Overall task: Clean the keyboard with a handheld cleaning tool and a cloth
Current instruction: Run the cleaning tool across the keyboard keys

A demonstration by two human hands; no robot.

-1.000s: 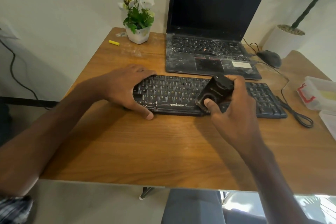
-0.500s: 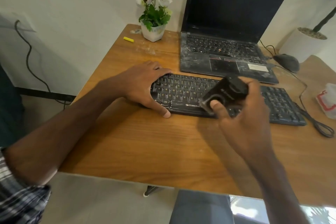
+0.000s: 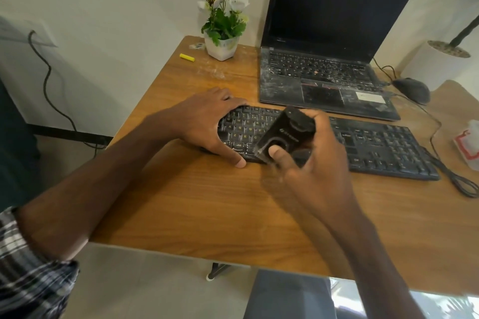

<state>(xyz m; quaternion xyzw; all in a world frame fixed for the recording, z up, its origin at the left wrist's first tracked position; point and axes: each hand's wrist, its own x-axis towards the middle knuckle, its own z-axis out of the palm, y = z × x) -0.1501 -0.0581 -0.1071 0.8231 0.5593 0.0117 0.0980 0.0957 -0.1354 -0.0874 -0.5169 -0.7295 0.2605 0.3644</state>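
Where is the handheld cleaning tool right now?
Head view, centre: the black cleaning tool is gripped in the right hand over the keyboard's left half, just right of the left hand resting on that end.

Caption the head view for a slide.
Left hand rests on the black wired keyboard while right hand grips a black handheld cleaning tool over its keys.

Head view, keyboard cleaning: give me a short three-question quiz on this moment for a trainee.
1. True or false: the left hand rests on the left end of the keyboard.
2. Which hand grips the black cleaning tool? A left, B right, C neither.
3. Name the dusty open device behind the keyboard.
Key: 1 true; 2 B, the right hand; 3 the laptop.
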